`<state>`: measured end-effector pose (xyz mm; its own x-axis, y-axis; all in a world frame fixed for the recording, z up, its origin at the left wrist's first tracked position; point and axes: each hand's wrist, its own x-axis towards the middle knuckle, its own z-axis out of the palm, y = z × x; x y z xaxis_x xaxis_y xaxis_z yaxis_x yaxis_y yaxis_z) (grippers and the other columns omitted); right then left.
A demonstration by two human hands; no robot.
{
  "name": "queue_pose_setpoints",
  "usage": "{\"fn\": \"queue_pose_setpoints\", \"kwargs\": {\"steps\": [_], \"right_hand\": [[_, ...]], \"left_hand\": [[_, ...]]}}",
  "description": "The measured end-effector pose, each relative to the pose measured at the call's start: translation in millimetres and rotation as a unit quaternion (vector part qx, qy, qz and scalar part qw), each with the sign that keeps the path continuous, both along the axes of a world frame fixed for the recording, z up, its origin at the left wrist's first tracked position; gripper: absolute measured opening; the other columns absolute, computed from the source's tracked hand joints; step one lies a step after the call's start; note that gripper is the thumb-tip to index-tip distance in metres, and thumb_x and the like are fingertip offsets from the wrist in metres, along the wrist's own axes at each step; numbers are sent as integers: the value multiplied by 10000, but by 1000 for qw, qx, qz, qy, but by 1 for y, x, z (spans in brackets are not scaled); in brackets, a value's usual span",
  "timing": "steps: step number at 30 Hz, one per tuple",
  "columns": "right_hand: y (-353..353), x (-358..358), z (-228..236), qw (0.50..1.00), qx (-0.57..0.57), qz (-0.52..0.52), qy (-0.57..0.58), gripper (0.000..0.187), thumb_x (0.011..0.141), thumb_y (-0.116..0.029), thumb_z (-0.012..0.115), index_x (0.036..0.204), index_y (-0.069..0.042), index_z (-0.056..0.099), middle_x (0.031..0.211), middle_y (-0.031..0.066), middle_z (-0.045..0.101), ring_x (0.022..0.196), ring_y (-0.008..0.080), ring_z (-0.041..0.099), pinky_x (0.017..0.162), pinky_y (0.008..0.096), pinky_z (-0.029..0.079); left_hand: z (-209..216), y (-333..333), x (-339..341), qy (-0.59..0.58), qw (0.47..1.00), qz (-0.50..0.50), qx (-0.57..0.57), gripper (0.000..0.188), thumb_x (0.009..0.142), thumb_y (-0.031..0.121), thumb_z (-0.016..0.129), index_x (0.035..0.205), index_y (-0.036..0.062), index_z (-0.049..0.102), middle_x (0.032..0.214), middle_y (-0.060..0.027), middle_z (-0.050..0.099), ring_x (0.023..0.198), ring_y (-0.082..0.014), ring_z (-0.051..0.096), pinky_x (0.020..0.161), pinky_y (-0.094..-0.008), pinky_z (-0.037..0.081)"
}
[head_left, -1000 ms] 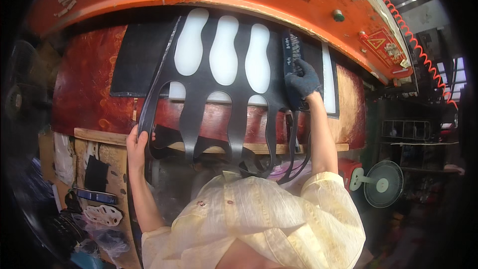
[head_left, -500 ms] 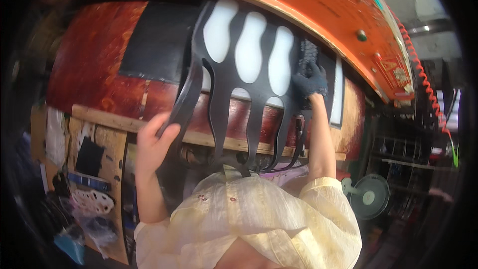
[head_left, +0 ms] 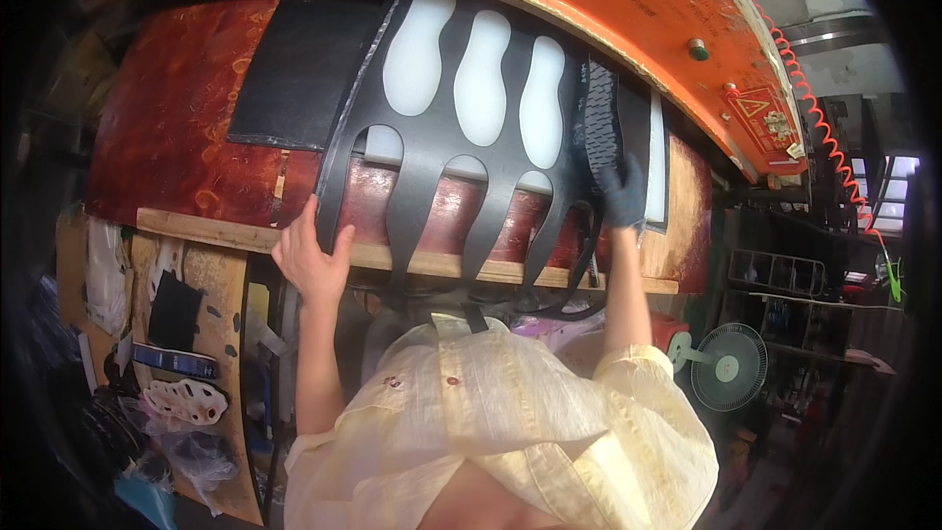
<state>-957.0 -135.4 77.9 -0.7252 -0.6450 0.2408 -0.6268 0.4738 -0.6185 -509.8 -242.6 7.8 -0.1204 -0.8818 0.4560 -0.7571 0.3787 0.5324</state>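
Nearest the camera, a pale yellow crinkled shirt [head_left: 500, 422] fills the lower frame, both forearms rising from it. Left hand [head_left: 312, 257], bare, grips the lower left edge of a large black rubber sheet with sole-shaped cut-outs [head_left: 432, 152], thumb and fingers closed on its rim beside the long wooden front ledge [head_left: 226, 233]. Right hand [head_left: 620, 191], in a dark glove, is closed on the sheet's right edge along with a black textured sole piece [head_left: 601, 118] standing upright above it; whether it pinches one or both, cannot tell. Compared with a second ago the sheet sits flatter and more squarely over the mottled red-brown press bed [head_left: 167, 128], and the left hand has climbed from below the ledge up to the sheet's edge; read as the sheet being spread and steadied in place. Three white sole shapes [head_left: 479, 79] show through the cut-outs. A plain black rectangular mat [head_left: 299, 69] lies on the bed just left, its edge under or touching the sheet. Loose black offcut strips hang over the ledge below. Above, the orange curved press hood [head_left: 589, 0] overhangs closely. Farther right: a red coiled cable [head_left: 834, 137] and a green standing fan [head_left: 724, 366].
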Motion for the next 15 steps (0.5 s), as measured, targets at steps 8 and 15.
{"fn": "queue_pose_setpoints", "kwargs": {"steps": [8, 15], "right_hand": [[0, 49, -26, 976, -54, -22, 210, 550, 772, -229, 733, 1220, 37, 559, 1124, 236, 627, 1036, 377, 609, 918, 422, 468], [-1, 42, -27, 975, -51, -30, 215, 580, 774, -284, 737, 1229, 30, 565, 1150, 236, 631, 1060, 377, 610, 934, 410, 468]], "left_hand": [[-4, -10, -4, 15, 1000, 20, -16, 511, 763, 351, 748, 1204, 125, 622, 880, -15, 641, 819, -215, 593, 724, -363, 368], [-9, -13, -7, 12, 999, 29, -22, 505, 768, 347, 738, 1206, 125, 619, 882, -3, 627, 832, -210, 588, 730, -359, 358]]}}
